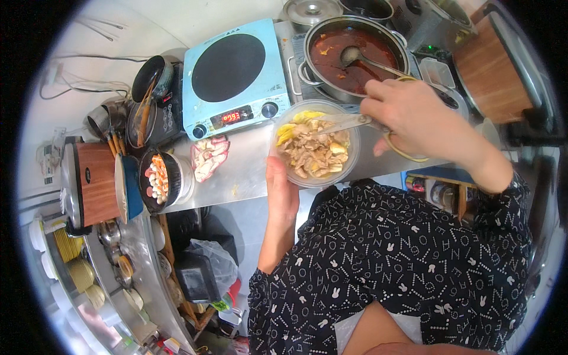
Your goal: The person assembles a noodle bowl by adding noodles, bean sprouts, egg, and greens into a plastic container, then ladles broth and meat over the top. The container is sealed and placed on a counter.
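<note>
My left hand (281,189) grips the near left side of a round clear plastic bowl (354,158) at the counter's front edge. Inside lie cooked meat slices (313,155) and yellow leafy pieces (285,132). From the right, my right hand (405,112) is closed on scissors (342,125) with yellow handle loops; their metal blades reach into the bowl over the meat. Just behind that hand stands a two-handled steel pot (307,70) of dark red broth, with a ladle (350,56) resting in it.
Left of the pot sits a light blue induction cooker (192,89) with a lit display. A crumpled cloth (209,158) and a black pan (171,183) of orange and white pieces lie farther left. Wood-patterned round containers (97,183) stand at both sides. Below left are dish shelves (133,248).
</note>
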Action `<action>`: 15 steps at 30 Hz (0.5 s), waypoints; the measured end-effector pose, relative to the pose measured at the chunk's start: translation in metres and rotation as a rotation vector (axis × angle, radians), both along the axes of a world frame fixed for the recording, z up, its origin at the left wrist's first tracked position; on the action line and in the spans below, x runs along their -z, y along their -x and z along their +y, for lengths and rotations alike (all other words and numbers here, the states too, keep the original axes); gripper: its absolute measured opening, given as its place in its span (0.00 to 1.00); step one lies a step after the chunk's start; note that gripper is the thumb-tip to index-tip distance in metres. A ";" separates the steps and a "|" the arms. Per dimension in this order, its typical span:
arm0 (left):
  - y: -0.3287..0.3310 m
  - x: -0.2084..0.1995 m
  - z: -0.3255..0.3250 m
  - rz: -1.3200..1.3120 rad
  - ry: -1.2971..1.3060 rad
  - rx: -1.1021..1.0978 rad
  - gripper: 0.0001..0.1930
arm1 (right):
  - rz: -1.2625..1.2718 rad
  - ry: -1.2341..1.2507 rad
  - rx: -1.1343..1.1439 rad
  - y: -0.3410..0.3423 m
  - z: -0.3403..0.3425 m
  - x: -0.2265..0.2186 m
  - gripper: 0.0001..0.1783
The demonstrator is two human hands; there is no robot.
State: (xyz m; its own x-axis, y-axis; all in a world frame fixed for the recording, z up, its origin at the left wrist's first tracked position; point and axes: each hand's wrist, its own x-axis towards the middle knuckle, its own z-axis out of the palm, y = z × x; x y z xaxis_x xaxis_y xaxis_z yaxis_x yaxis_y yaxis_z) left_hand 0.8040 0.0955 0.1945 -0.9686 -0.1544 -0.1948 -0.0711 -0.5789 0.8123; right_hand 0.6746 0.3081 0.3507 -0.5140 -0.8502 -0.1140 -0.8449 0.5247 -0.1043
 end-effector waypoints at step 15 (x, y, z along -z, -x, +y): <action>0.004 -0.004 0.006 0.092 0.073 0.068 0.44 | -0.224 0.037 0.037 0.004 -0.016 0.033 0.25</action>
